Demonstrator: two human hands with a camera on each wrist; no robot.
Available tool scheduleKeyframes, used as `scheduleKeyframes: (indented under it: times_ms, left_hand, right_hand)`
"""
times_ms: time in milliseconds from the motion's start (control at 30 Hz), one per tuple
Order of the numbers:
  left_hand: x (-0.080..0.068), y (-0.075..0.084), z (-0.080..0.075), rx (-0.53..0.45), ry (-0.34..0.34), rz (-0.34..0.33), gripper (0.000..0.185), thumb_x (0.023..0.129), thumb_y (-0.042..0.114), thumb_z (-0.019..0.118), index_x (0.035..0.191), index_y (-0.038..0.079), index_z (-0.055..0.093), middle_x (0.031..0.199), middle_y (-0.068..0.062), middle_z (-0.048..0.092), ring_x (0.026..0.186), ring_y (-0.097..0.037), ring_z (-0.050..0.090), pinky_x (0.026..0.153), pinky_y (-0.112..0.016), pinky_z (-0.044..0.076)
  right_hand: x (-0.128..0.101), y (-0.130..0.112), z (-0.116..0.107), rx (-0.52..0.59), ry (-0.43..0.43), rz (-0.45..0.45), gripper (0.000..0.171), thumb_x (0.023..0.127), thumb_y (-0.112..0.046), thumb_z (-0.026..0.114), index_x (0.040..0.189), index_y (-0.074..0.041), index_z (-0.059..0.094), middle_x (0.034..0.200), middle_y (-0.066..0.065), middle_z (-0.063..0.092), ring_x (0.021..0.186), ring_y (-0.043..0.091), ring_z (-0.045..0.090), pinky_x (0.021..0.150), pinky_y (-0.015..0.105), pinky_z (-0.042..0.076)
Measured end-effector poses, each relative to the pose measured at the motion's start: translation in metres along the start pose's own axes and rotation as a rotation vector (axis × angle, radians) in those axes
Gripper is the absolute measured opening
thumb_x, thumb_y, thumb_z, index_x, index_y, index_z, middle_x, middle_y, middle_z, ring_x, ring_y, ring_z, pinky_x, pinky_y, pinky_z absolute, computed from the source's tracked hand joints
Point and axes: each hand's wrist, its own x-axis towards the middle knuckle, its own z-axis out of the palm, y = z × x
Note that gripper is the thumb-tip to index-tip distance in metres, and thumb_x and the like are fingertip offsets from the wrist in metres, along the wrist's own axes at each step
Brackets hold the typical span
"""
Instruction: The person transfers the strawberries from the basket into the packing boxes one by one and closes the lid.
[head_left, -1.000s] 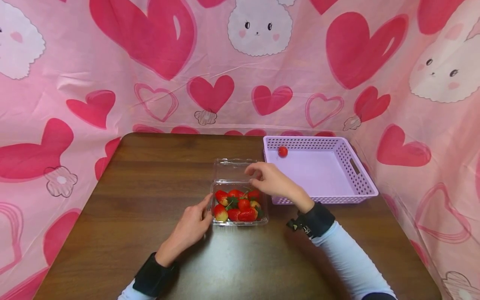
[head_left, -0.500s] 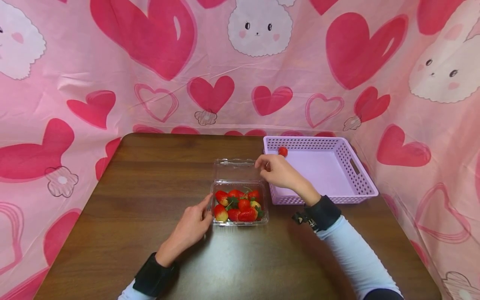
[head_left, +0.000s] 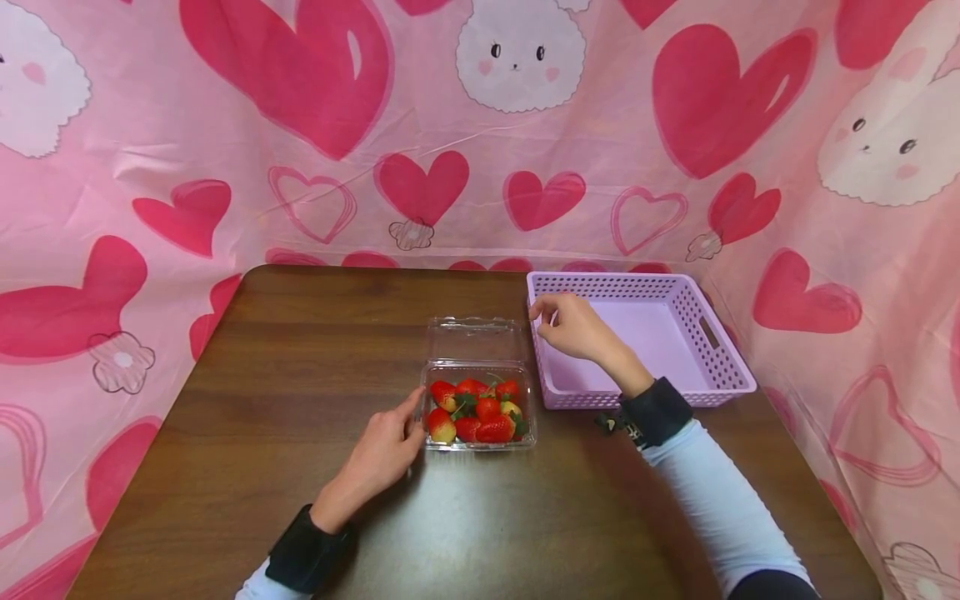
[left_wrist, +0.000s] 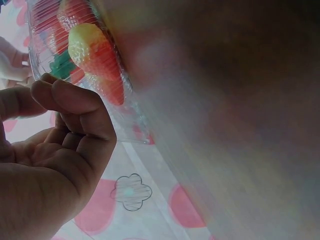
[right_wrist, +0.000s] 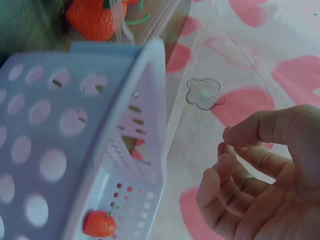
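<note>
A clear plastic clamshell box (head_left: 480, 447) holds several strawberries (head_left: 496, 429), its lid (head_left: 472, 340) folded back. Beside its left wall is my left hand (head_left: 382, 450), with the index finger extended against the side; the left wrist view shows the other fingers bent near the strawberries (left_wrist: 96, 52). My right hand (head_left: 581, 329) hovers over the left part of a lilac basket (head_left: 645, 400). Its fingers are loosely bent with nothing between them in the right wrist view. A red fruit with a green stem (right_wrist: 100, 223) lies inside the basket, mostly hidden by that hand in the head view.
The brown wooden table (head_left: 315, 350) carries both containers, the basket to the right of the box. A pink cloth with hearts (head_left: 423, 187) hangs behind and at the sides. Black bands (head_left: 656, 412) circle both wrists.
My right hand has moved right and away from over the box lid to above the basket, now covering most of the red fruit there. My left hand and the box have stayed still.
</note>
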Motion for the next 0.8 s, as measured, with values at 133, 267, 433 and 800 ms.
scheduleKeyframes:
  times_ms: [133,267,433,800]
  left_hand:
    - [0.000,0.000,0.000,-0.002,0.001,0.002,0.063,0.101,0.007,0.065,0.159,0.001,0.043,0.062,-0.002,0.049,0.048,-0.018,0.047,0.046,-0.026,0.041]
    - [0.000,-0.001,0.000,-0.005,0.000,0.004,0.063,0.101,0.007,0.065,0.159,0.001,0.043,0.062,-0.003,0.049,0.048,-0.018,0.047,0.047,-0.026,0.042]
    - [0.000,-0.001,0.000,-0.013,-0.010,-0.004,0.064,0.101,0.007,0.065,0.160,0.002,0.042,0.062,-0.003,0.049,0.048,-0.019,0.047,0.048,-0.026,0.042]
    - [-0.001,-0.001,0.000,-0.027,-0.020,-0.005,0.065,0.101,0.008,0.065,0.161,0.002,0.041,0.062,-0.004,0.051,0.048,-0.019,0.049,0.049,-0.026,0.044]
  right_hand:
    - [0.002,0.006,-0.006,-0.013,0.033,0.046,0.016,0.087,0.000,0.061,0.098,0.000,0.073,0.079,0.007,0.064,0.072,0.025,0.057,0.065,0.038,0.044]
    - [0.004,0.013,-0.010,-0.015,0.060,0.086,0.017,0.087,-0.001,0.061,0.099,0.002,0.073,0.080,0.009,0.065,0.075,0.027,0.058,0.069,0.039,0.045]
    - [0.006,0.020,-0.015,-0.034,0.082,0.106,0.016,0.088,-0.002,0.061,0.099,0.002,0.073,0.085,0.012,0.070,0.078,0.028,0.062,0.072,0.040,0.047]
    - [0.011,0.026,-0.027,-0.048,0.090,0.156,0.011,0.089,-0.005,0.066,0.096,-0.001,0.074,0.086,0.013,0.070,0.081,0.030,0.063,0.070,0.040,0.047]
